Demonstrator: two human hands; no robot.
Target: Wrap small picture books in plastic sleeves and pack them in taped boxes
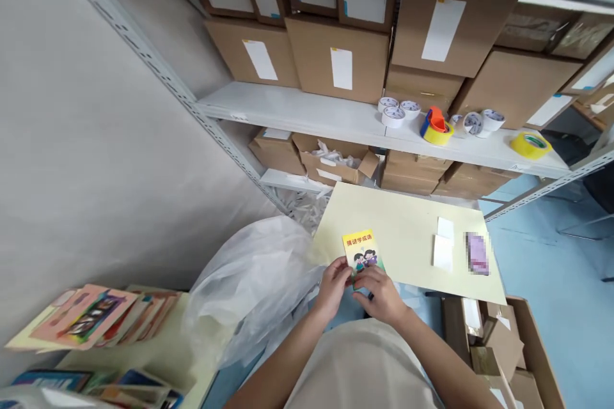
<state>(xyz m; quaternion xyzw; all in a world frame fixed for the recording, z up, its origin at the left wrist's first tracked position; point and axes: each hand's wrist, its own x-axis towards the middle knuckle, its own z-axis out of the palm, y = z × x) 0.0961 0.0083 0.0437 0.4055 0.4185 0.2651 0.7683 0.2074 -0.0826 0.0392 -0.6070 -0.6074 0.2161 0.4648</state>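
A small booklet [361,244] with a yellow top, Chinese characters and two cartoon children is held at the near edge of the cream table [407,220]. My left hand [332,287] grips its lower left edge. Curled over its lower right part is my right hand [380,293], the fingers covering the bottom of the cover. To the right on the table lie white paper slips [443,252] and a blurred purple item [477,253].
Translucent plastic sheeting [254,275] bulges at my left, beside stacked books [91,319]. Ahead, a metal shelf [297,108] carries cardboard boxes, tape rolls [393,116] and a tape dispenser [435,124]. A carton [540,345] of boxes stands at lower right.
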